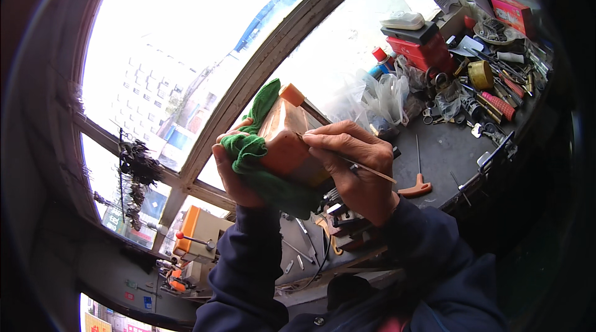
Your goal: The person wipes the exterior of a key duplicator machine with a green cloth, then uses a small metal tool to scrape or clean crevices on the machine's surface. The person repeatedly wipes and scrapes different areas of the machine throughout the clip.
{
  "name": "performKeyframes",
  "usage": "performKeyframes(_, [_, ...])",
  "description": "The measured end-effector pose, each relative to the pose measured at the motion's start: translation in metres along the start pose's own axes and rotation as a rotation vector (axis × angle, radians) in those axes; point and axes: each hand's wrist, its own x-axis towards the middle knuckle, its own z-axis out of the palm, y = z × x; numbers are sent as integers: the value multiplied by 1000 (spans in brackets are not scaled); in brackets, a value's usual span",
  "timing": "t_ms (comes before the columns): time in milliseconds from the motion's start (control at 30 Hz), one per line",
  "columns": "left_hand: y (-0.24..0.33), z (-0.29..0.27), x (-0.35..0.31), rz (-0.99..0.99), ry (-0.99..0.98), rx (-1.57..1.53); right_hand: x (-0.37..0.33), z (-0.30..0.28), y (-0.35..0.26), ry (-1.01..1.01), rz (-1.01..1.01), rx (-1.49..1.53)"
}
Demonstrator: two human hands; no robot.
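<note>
My left hand (231, 174) is closed around a green cloth (248, 147) and, through it, an orange boxy casing (285, 157) with rounded corners and a paler top. I cannot make out exactly what the casing is. It is held up and tilted in front of the window. A thin wooden stick (371, 171) is pinched in my right hand (351, 161), its rear end sticking out below the knuckles. The fingertips of that hand are at the casing's near corner; the front end of the stick is hidden or too small to tell.
A T-handled tool with an orange grip (417, 187) lies on the dark bench (410, 155). Several hand tools, a yellow tape roll (479, 76), plastic bags (388, 96) and a red box (422, 53) crowd the right. An orange machine (198, 233) stands lower left, near hanging keys (138, 161).
</note>
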Motion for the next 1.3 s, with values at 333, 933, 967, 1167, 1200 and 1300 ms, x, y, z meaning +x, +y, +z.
performKeyframes(333, [-4, -19, 8, 20, -77, -25, 0, 4, -1, 17, 9, 13])
performKeyframes(933, [1, 1, 0, 1, -21, -55, -1, 2, -2, 10, 0, -6])
performKeyframes(967, [2, 1, 0, -16, -32, -58, -1, 2, -2, 38, -55, 21])
performKeyframes(1167, [0, -2, 2, 7, -33, -34, -1, 3, -1, 7, 3, -8])
performKeyframes(1200, [0, -2, 2, 13, -58, -39, -2, 2, -2, 7, -2, -13])
performKeyframes(1300, [1, -2, 2, -15, -51, -38, -2, 1, -1, 3, 22, -12])
